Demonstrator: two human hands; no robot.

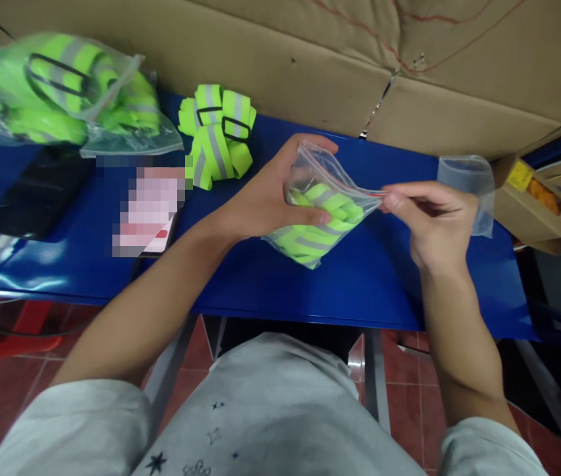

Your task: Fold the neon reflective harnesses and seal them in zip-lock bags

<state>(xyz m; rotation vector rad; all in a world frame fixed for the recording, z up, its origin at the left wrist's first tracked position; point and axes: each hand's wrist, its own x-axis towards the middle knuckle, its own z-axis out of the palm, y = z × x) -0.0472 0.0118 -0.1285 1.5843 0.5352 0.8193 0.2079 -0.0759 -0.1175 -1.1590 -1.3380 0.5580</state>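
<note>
- Left hand [265, 198] cups a clear zip-top plastic bag of neon-yellow reflective straps [320, 215], fingers curled around it.
- Right hand [431, 215] pinches the bag's red-lined mouth, just right of the left grip.
- The bag hangs above a blue table [270, 277].

blue table [310, 291], loose reflective bands [218, 135], bagged bands [62, 92], phone [37, 192]

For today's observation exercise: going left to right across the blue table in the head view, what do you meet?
Large bag of neon bands → loose neon bands → left hand → small zip bag it grips → right hand pinching the bag's end → empty clear bag → cardboard box.
</note>
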